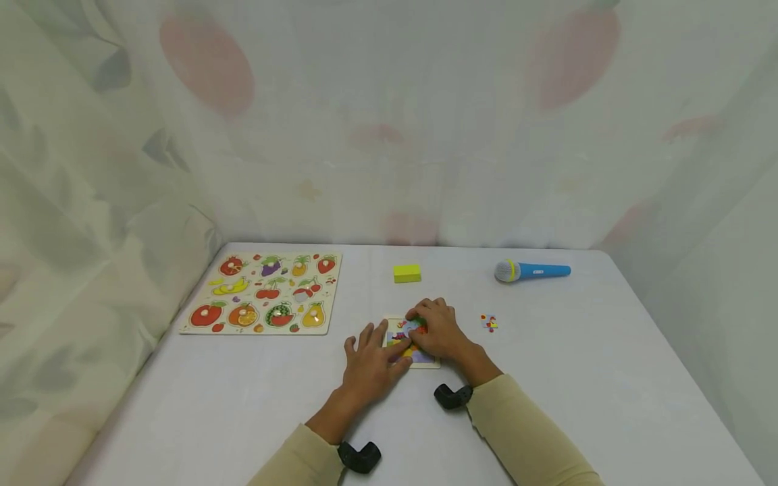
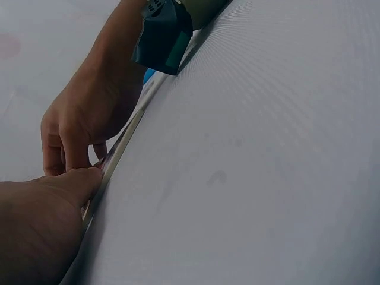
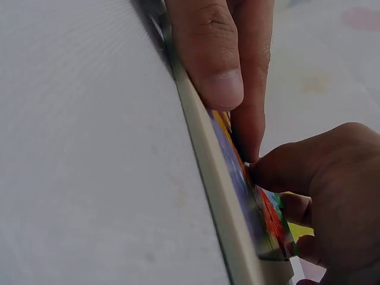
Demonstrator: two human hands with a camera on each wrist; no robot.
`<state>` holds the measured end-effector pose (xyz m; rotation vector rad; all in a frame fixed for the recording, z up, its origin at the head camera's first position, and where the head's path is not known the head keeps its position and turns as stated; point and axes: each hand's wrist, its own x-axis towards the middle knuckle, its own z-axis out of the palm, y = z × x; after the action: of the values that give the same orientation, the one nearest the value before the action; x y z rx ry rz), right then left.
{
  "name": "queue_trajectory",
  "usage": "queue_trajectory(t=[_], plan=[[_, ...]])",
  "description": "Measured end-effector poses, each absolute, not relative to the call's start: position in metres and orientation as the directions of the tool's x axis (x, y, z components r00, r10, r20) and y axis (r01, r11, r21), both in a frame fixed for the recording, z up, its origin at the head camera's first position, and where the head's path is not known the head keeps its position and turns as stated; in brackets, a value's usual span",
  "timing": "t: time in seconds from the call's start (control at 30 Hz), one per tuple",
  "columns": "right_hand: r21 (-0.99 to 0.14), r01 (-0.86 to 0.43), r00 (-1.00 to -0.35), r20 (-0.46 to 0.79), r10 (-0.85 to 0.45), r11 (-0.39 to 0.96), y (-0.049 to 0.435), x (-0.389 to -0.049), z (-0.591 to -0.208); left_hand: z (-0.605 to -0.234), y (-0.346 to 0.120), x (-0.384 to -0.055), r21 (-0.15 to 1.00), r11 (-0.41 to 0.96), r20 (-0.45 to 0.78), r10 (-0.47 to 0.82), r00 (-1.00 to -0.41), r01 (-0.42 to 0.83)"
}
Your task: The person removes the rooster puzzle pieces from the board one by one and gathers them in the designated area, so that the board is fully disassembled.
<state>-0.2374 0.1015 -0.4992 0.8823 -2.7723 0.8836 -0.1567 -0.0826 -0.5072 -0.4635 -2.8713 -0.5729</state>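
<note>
Touching the puzzle (image 1: 425, 358) (flat, pale-rimmed)

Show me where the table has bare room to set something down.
Free: right of the loose puzzle piece, on the near side of the blue microphone; also between the fruit board and the yellow block. Crowded: the small puzzle, with the left hand and right hand both on it.

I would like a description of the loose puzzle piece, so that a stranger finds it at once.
On the white table, look just right of the right hand, nearer the person than the blue-handled microphone. A small, multicoloured puzzle piece lies there. Unlike the puzzle board under that hand, it lies apart, untouched.
</note>
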Motion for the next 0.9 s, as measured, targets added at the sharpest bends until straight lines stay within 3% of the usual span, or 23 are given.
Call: queue_trajectory(t=[0.7, 0.9], plan=[[-0.479, -0.612, -0.791, 0.353, -0.5, 0.63, 0.1034, -0.239, -0.5041, -0.5068, -0.0827, -0.1576, 0.322, 0.879, 0.255, 0.278, -0.926, 0.352], [-0.49, -0.609, -0.791, 0.324, -0.518, 0.623, 0.1054, -0.238, -0.5037, -0.509, -0.0827, -0.1577, 0.328, 0.877, 0.256, 0.277, -0.926, 0.353]])
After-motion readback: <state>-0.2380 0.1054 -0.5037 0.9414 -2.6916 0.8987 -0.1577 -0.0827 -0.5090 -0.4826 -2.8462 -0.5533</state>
